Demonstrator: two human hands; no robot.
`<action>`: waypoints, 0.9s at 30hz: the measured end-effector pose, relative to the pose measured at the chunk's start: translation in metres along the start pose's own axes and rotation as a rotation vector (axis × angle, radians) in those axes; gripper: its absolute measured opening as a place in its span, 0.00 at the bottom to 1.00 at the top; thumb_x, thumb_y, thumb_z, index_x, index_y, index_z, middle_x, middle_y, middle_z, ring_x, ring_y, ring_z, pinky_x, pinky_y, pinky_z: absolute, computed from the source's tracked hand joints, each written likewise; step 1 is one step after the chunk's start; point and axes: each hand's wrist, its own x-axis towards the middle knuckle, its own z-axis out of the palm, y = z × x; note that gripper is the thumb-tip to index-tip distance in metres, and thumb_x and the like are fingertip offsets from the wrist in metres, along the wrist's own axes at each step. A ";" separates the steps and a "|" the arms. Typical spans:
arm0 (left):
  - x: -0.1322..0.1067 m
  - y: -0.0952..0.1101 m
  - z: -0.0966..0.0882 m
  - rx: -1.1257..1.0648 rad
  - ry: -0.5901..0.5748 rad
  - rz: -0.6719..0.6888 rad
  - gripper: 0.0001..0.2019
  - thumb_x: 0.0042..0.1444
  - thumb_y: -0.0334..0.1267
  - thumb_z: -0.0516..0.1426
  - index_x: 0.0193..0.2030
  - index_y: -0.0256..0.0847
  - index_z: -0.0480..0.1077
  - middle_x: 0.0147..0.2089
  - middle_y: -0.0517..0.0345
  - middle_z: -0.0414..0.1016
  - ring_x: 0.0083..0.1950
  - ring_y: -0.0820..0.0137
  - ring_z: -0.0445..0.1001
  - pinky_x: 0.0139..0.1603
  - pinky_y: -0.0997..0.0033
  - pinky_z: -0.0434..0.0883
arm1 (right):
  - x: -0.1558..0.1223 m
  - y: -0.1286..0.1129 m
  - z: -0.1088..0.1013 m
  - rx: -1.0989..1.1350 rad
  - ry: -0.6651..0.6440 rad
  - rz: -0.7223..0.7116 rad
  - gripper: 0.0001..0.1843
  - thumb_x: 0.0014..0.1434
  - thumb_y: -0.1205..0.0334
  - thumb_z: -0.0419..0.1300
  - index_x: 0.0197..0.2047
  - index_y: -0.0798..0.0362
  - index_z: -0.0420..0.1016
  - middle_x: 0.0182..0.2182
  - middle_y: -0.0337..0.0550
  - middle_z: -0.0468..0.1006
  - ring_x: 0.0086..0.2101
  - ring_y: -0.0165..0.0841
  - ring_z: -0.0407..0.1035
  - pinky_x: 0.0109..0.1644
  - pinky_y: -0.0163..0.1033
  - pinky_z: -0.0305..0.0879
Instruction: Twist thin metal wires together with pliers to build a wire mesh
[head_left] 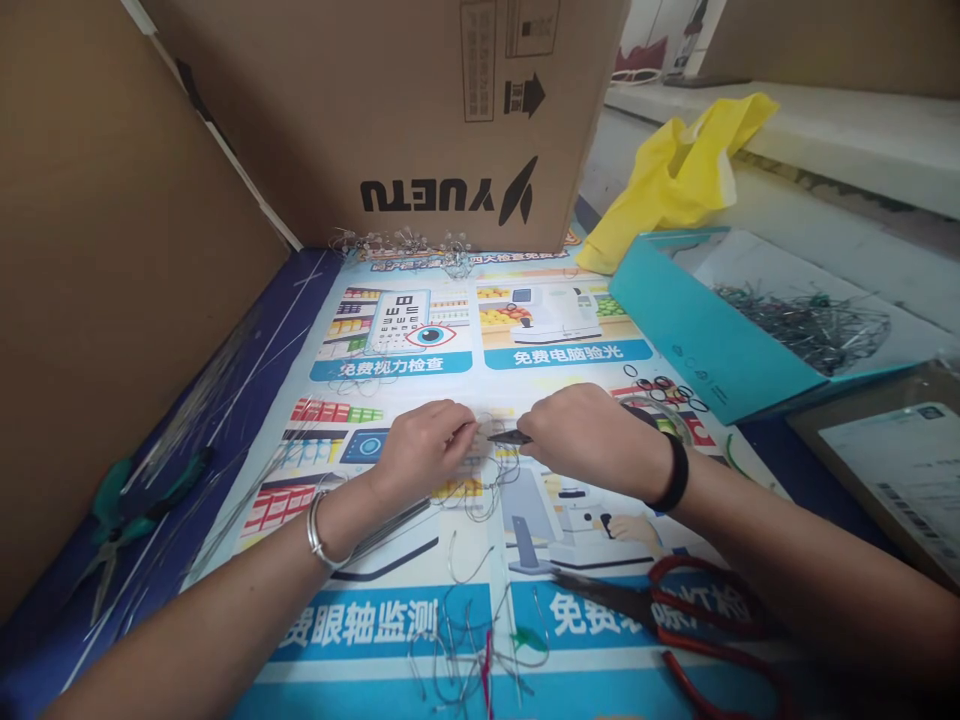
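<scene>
Left fingers (459,440) and right fingers (534,432) curled

soft light brightens the printed sheet (480,385) at the centre, where fine wires (491,490) look soft; the cardboard panel (112,180) around ten o'clock is dim. red-handled scissors (651,607) between four and five o'clock blur, and wide-angle stretch warps the edges.

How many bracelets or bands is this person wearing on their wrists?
2: a silver bangle behind the left hand and a black band behind the right hand. Both wrists show; no others are visible.
</scene>
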 end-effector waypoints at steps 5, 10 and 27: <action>0.002 0.002 -0.002 -0.045 -0.051 -0.026 0.09 0.59 0.34 0.52 0.29 0.40 0.69 0.28 0.58 0.70 0.33 0.70 0.68 0.33 0.72 0.63 | 0.001 -0.001 0.003 -0.006 0.038 -0.009 0.14 0.57 0.59 0.54 0.27 0.54 0.76 0.25 0.49 0.78 0.27 0.40 0.72 0.26 0.37 0.52; 0.004 0.004 -0.002 -0.157 -0.029 -0.066 0.07 0.57 0.32 0.54 0.30 0.40 0.70 0.29 0.59 0.72 0.34 0.70 0.68 0.35 0.71 0.64 | 0.001 -0.002 0.005 -0.006 0.047 -0.018 0.13 0.57 0.62 0.53 0.26 0.55 0.75 0.25 0.49 0.78 0.26 0.38 0.72 0.26 0.36 0.50; 0.001 0.003 0.004 -0.389 0.019 -0.207 0.06 0.56 0.30 0.54 0.34 0.43 0.72 0.32 0.62 0.74 0.37 0.72 0.71 0.39 0.72 0.67 | 0.000 -0.003 0.001 0.008 0.039 -0.038 0.12 0.57 0.63 0.54 0.27 0.57 0.75 0.26 0.51 0.78 0.27 0.37 0.72 0.27 0.36 0.50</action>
